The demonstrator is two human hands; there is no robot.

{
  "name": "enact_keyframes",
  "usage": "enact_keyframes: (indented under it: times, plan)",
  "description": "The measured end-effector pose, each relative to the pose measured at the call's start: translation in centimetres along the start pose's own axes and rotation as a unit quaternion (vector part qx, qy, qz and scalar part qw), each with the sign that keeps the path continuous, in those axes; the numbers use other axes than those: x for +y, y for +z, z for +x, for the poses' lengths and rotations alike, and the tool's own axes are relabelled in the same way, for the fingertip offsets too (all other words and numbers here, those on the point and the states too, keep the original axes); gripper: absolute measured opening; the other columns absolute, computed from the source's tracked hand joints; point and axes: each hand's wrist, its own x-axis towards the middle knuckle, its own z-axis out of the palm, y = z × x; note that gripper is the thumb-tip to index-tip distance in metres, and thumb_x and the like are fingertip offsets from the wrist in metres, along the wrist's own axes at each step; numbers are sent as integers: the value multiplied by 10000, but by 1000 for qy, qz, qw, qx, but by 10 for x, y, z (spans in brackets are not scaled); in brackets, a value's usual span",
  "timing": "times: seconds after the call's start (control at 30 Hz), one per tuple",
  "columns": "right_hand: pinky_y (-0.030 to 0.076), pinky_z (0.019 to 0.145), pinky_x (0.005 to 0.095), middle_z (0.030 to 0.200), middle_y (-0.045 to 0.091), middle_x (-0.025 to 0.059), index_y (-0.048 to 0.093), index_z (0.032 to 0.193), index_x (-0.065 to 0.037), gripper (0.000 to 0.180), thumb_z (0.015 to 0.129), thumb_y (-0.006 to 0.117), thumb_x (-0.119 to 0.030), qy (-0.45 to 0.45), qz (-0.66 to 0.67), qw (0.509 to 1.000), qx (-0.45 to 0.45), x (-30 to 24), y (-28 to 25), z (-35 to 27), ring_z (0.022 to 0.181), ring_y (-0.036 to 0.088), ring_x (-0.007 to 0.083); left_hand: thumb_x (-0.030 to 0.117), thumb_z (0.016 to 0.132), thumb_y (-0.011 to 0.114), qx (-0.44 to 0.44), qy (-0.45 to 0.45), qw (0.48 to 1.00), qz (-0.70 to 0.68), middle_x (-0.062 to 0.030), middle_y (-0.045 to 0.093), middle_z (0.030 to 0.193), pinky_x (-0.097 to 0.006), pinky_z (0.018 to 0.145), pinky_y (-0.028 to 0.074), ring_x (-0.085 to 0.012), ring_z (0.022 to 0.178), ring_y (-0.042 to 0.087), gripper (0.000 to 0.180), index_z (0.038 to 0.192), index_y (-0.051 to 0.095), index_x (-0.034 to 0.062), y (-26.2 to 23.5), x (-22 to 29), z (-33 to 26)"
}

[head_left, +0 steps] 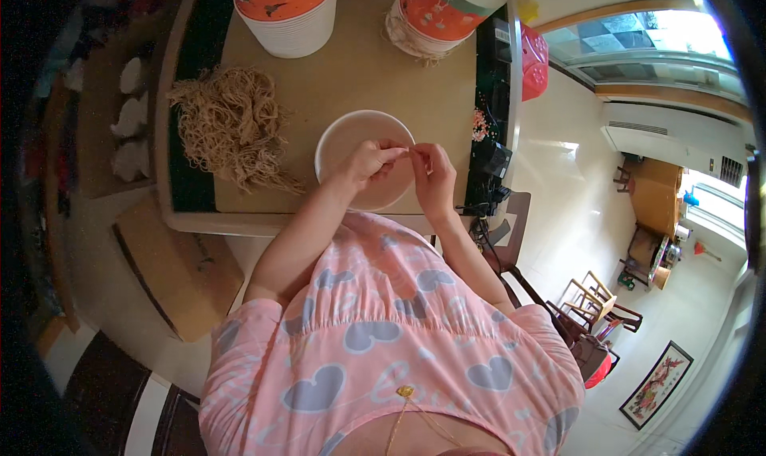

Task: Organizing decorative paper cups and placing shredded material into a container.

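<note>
The white round tub (323, 159) sits on the brown tabletop mat (311, 81), near the table's front edge and directly below both hands. It looks like thin paper or plastic, so it is probably light, stiff enough to keep its shape, and likely to slide or dent if squeezed hard; the rim, taken at 2 opposite sides, seems the best hold. The left hand (373, 161) and right hand (433, 175) meet above its right half, thumb and forefinger of each pinched together; whether a strand is clamped between them is too small to tell. The tub is plain white, with a smooth circular rim and a faintly beige inside. To its left lies a loose heap of tan twine (231, 125), frayed and kinked, probably soft, feather-light and apt to snag; a free end looks the easiest place to grasp.
</note>
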Motion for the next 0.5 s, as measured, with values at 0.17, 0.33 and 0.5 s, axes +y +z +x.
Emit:
enact_keyframes:
  times: [0.17, 0.33, 0.5]
  plan:
    - [460, 648, 335, 799, 564, 123, 582, 888, -24, 61, 827, 581, -23, 14, -5, 1000, -17, 2, -2, -2, 717, 554, 271, 153, 827, 652, -76, 21, 988, -131, 73, 446, 606, -168, 408, 257, -13, 467, 344, 99, 888, 632, 77, -8, 2, -3]
    - [457, 617, 278, 788, 576, 83, 588, 889, -24, 46, 858, 592, -57, 50, 56, 997, 8, -2, -3, -7, 681, 562, 173, 101, 807, 663, -53, 25, 998, -32, 58, 539, 667, -156, 458, 342, -9, 540, 452, 88, 873, 623, 58, 3, 10, -15]
    - [458, 643, 244, 795, 611, 57, 589, 900, -3, 75, 879, 586, -75, 133, 186, 974, 8, 24, 5, -12, 707, 554, 108, 63, 817, 625, -50, 236, 960, 141, 40, 589, 737, -200, 605, 431, -49, 668, 532, 44, 855, 632, 43, 10, -6, -9]
